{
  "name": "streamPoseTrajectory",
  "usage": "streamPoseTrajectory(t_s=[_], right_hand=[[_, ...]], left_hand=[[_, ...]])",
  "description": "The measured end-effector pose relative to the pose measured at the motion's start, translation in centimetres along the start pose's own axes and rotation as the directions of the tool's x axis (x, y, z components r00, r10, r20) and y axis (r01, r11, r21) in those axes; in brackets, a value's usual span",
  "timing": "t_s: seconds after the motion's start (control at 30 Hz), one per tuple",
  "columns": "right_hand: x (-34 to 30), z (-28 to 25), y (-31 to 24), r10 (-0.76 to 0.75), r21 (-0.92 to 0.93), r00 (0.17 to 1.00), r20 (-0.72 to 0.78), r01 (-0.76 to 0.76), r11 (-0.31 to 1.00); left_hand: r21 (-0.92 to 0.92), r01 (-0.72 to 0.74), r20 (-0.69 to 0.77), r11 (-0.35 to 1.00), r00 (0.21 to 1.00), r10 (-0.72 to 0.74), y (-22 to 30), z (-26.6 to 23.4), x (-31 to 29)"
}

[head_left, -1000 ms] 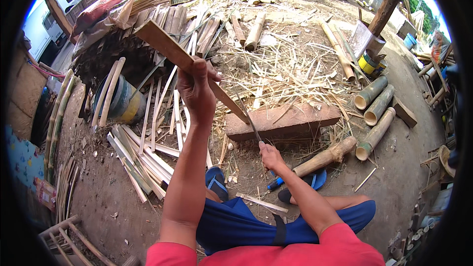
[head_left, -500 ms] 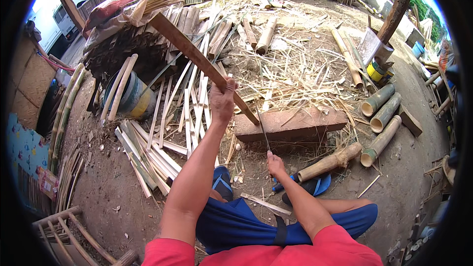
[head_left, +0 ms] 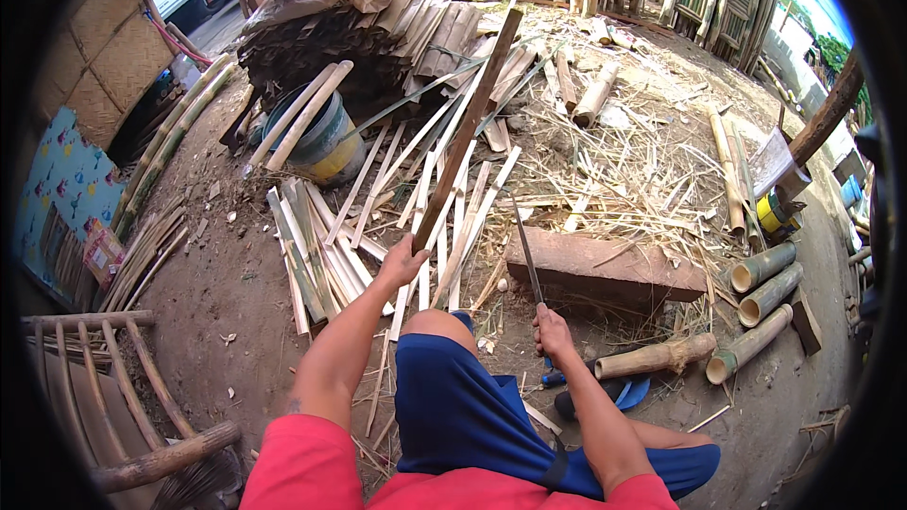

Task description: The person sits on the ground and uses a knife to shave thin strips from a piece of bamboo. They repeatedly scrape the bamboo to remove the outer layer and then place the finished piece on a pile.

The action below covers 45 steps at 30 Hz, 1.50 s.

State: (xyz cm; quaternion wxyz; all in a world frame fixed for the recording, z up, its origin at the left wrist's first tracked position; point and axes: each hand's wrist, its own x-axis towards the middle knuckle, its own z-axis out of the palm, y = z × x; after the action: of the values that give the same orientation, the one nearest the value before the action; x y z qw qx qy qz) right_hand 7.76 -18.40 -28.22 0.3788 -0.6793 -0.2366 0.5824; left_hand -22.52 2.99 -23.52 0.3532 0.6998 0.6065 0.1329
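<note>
My left hand [head_left: 402,264] is closed round the lower end of a long brown bamboo slat [head_left: 474,123], which slants up and away to the right. In my right hand [head_left: 552,332] is a long narrow-bladed knife [head_left: 528,250], its blade pointing upward and away. The blade is apart from the slat and stands just left of a thick reddish-brown wooden block [head_left: 609,263] on the ground. Beyond the left hand, several pale split bamboo strips [head_left: 316,246] lie on the dirt. My fingers hide most of the knife's handle.
A bucket [head_left: 333,146] with bamboo pieces leaning on it stands left of the strips, before a stack of dark slats [head_left: 321,52]. Shavings [head_left: 652,170] cover the ground beyond the block. Cut bamboo poles [head_left: 661,356] lie at right. A bamboo frame [head_left: 142,453] is at lower left.
The slat has been drawn back from the block and knife, to the left, and now tilts the other way. My left hand is lower and nearer; the view has turned left.
</note>
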Motion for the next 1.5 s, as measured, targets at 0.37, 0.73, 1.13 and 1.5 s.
streamPoseTrajectory(t_s=[0.37, 0.73, 1.13, 1.5], right_hand=[[4.0, 7.1, 0.9, 0.061, -0.208, 0.993, 0.104, -0.038, 0.977], [5.5, 9.2, 0.0, 0.113, -0.246, 0.98, 0.167, -0.07, 0.967], [3.8, 5.3, 2.0, 0.103, -0.303, 0.987, 0.125, -0.061, 0.951], [-2.0, 2.0, -2.1, -0.1, -0.137, 0.989, 0.108, 0.114, 0.984]], left_hand=[[-0.083, 0.252, -0.283, 0.964, 0.922, -0.265, -18.5, 1.9, -4.5], [0.104, 0.182, 0.043, 0.978, 0.981, -0.187, -19.0, 6.9, 4.7], [0.025, 0.379, -0.275, 0.925, 0.892, -0.358, -17.4, 15.2, -0.1], [-0.531, -0.537, -0.537, 0.656, 0.812, 0.229, 3.9, -0.2, -2.4]])
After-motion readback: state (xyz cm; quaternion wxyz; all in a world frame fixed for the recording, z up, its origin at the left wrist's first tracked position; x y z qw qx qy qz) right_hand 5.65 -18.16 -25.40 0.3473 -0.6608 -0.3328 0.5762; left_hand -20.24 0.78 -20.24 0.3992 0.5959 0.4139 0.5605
